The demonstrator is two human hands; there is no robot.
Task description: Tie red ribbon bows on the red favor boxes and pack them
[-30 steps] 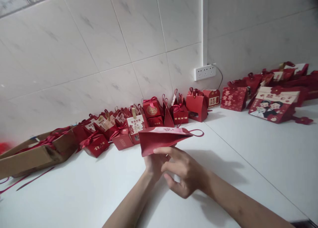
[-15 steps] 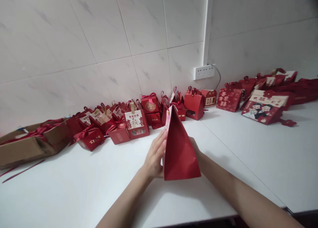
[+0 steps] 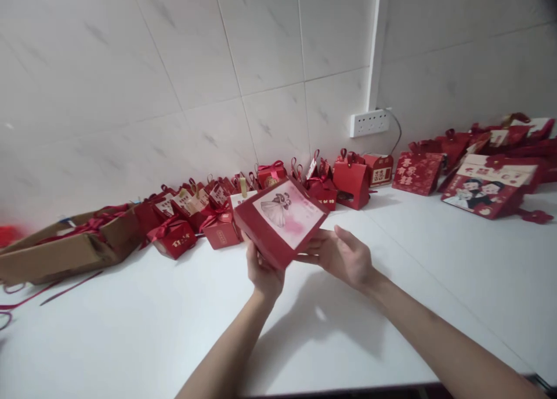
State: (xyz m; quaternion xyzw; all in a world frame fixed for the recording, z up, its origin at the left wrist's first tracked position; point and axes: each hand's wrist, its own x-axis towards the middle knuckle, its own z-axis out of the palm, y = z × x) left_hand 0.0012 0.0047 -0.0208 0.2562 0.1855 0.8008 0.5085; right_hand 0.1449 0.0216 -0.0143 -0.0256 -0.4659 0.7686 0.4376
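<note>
A red gift box (image 3: 285, 219) with a pale pink panel showing a couple in wedding dress is held up and tilted above the white table (image 3: 174, 329). My left hand (image 3: 265, 274) grips its lower left edge from beneath, with part of the fingers hidden by the box. At its lower right side, my right hand (image 3: 342, 254) has its fingers stretched under the box and the thumb apart. The box's far side is out of sight.
Several red gift boxes (image 3: 174, 238) line the wall, with more at right, including a gift box with a printed couple (image 3: 485, 187). A cardboard box (image 3: 56, 260) with red ribbons stands left, near loose ribbon (image 3: 72, 289). A power strip (image 3: 369, 123) is on the wall.
The red gift box has been lifted and turned, so its printed panel now shows instead of its plain triangular side. My right hand has moved into view at its lower right. The view has shifted slightly.
</note>
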